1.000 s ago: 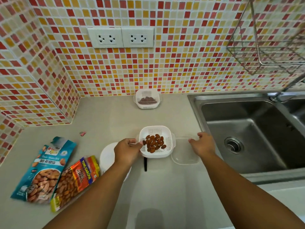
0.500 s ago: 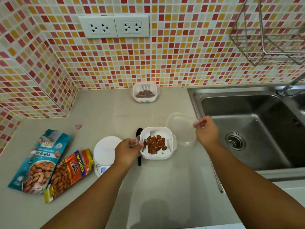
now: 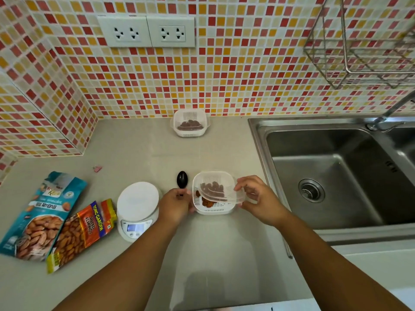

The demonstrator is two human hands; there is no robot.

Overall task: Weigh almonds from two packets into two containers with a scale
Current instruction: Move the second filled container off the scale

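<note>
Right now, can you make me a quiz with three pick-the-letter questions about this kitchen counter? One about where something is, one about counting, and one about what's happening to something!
1. Where is the black spoon?
A. In the sink
B. Between the scale and the near container
C. On the packets

2. How many almond packets lie on the counter?
A. One
B. Two
C. Four

3. What about the clear lid?
A. Held tilted over the near container
B. Flat on the scale
C. Inside the sink

Answers:
1 B, it lies between the scale and the near container.
2 B, a blue packet and an orange packet.
3 A, the right hand holds it, not yet seated.
</note>
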